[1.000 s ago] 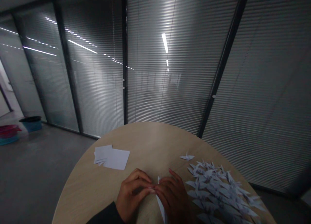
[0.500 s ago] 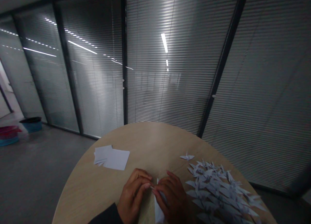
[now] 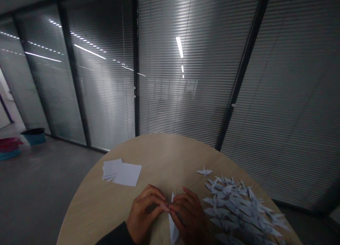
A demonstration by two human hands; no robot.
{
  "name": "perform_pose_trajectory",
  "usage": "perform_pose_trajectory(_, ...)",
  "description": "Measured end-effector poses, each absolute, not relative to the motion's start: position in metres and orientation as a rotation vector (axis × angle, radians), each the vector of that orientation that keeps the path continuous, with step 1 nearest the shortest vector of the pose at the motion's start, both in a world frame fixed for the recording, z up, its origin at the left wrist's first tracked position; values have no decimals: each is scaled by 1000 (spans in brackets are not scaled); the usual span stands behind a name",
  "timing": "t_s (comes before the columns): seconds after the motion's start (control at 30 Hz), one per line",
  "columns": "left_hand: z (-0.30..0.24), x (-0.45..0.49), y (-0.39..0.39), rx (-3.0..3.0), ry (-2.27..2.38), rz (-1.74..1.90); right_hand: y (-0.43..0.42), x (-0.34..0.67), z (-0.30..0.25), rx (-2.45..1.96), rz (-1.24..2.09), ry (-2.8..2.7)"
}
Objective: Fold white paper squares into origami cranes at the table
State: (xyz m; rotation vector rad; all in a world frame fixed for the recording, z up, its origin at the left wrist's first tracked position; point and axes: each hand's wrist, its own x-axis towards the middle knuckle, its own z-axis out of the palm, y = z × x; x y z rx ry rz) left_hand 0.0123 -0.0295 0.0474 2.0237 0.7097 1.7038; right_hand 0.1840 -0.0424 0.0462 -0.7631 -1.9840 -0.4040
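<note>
My left hand (image 3: 145, 213) and my right hand (image 3: 188, 216) meet at the near edge of a round wooden table (image 3: 164, 156). Both pinch a partly folded piece of white paper (image 3: 172, 227), whose tip pokes up between my fingertips. A pile of several folded white paper cranes (image 3: 236, 209) lies just right of my right hand. One single crane (image 3: 204, 172) sits apart at the pile's far edge. A small stack of flat white paper squares (image 3: 121, 172) rests on the table to the far left of my hands.
Glass walls with closed blinds and dark frames (image 3: 240, 78) stand behind the table. Grey floor spreads to the left, where a blue bin (image 3: 34, 135) and a red and blue tub (image 3: 9, 147) sit by the wall.
My fingertips shifted slightly on the paper, pinching together at its top; the paper's lower part turned a little. Everything else stayed where it was.
</note>
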Motion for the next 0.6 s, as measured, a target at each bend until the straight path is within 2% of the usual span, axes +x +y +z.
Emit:
perform_pose_trajectory(0.4,52,11,-30,1893,708,1688,-43,184,48,-771,-396,-1954)
perform_pose_trajectory(0.5,51,9,-28,1855,719,1579,-42,183,46,-789,-260,-1897)
perform_pose_trajectory(0.6,50,8,-29,1826,732,1427,-42,184,40,-836,33,-1909)
